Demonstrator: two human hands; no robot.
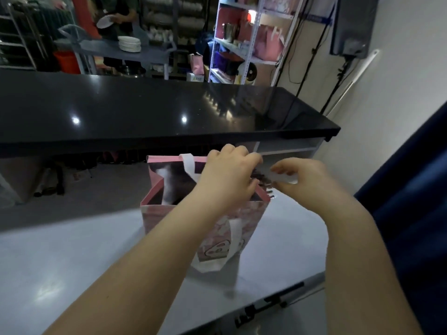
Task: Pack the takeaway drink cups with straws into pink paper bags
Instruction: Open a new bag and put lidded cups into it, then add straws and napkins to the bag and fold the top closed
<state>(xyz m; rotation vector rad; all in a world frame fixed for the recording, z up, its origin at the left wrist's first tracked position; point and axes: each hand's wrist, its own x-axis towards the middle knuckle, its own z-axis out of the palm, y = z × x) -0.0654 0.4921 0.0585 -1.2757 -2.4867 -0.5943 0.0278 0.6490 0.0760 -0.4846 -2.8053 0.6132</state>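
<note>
A pink paper bag point(164, 218) with white handles stands upright and open on the grey work surface point(72, 262). My left hand point(227, 175) reaches over the bag's mouth, fingers curled round a dark-topped thing at the right rim; what it is stays blurred. My right hand point(300, 177) is just right of the rim and pinches a white paper-like strip point(284, 177). Inside the bag something pale and upright point(167, 187) shows against the dark interior. No cup is plainly visible.
A glossy black counter point(169, 112) runs behind the bag, overhanging the work surface. Beyond it are a cart with stacked white plates point(129, 43), a person holding a plate, and a white shelf rack point(251, 39) with pink bags. A dark blue curtain point(411, 189) hangs at right.
</note>
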